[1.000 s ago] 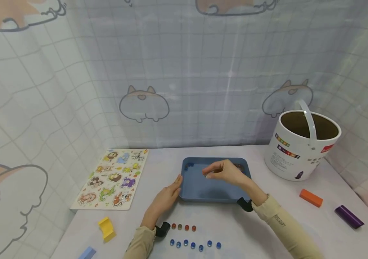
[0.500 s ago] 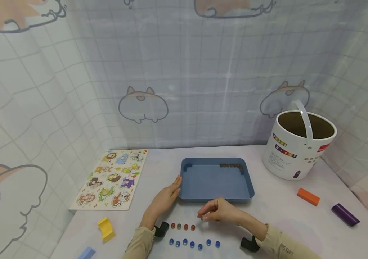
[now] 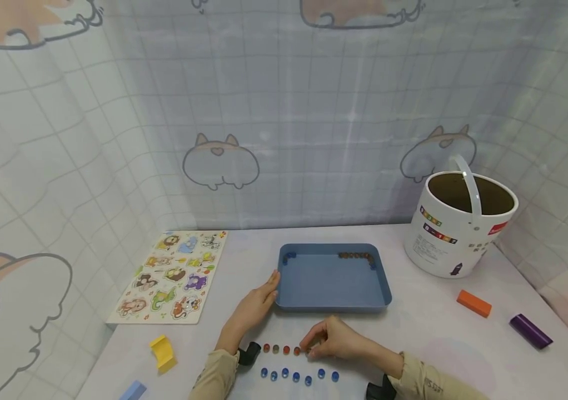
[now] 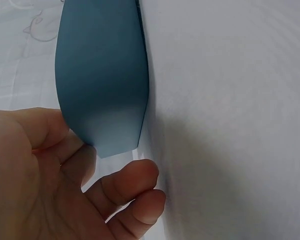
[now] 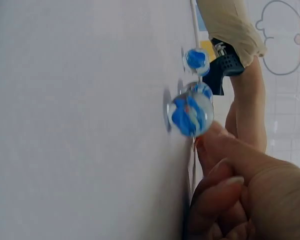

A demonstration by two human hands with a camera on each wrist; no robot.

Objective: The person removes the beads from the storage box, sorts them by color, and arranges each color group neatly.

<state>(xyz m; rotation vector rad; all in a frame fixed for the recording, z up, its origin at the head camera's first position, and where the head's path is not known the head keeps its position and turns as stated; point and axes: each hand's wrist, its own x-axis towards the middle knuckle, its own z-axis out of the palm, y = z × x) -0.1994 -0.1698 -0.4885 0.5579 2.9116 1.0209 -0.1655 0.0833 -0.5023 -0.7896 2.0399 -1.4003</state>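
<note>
My left hand (image 3: 254,311) rests its fingertips against the left side of the blue tray (image 3: 334,308); the left wrist view shows them at the tray's outer wall (image 4: 102,75). With thumb and index finger, my right hand (image 3: 336,339) pinches a small marble (image 3: 308,351), mostly hidden, at the right end of a row of reddish and brownish marbles (image 3: 286,350) on the table. Nearer me lies a row of several blue marbles (image 3: 296,377), some close up in the right wrist view (image 5: 190,115). Inside the tray, brown marbles (image 3: 355,255) line the back right and blue ones (image 3: 290,255) the back left corner.
An animal puzzle board (image 3: 171,278) lies at the left. Yellow (image 3: 163,354) and light blue blocks (image 3: 134,390) are in front of it. A white bucket (image 3: 456,233) stands back right, near an orange block (image 3: 474,303) and a purple block (image 3: 531,331).
My right hand has come from over the tray toward me and down to the end of the reddish row, bringing the pinched marble along. The left hand has stayed at the tray.
</note>
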